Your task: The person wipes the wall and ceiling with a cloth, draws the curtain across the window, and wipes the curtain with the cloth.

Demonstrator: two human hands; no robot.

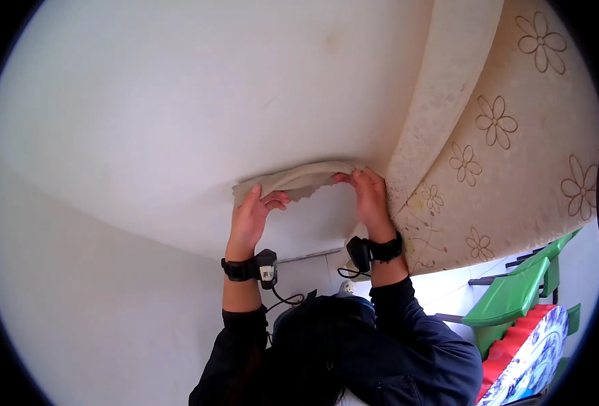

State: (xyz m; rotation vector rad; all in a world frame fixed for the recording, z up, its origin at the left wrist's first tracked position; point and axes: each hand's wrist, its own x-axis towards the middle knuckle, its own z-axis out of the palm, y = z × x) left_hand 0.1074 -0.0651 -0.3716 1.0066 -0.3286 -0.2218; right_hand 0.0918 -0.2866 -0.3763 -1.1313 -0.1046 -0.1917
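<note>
A greyish-beige cloth is stretched in a curved band between my hands, up against the white wall. Its left end is pinched by my left hand, with the thumb in front and the other fingers partly curled. My right hand grips the other end, close to a beige fabric panel with embroidered flowers. The cloth's lower edge looks uneven. Some fingertips of both hands are hidden by the cloth. Each wrist wears a black strap with a small cabled device.
On the right, a pale fabric strip runs along the flowered panel. Green chairs stand at lower right beside a table with a red edge and a blue-and-white top. Pale floor tiles show below my hands.
</note>
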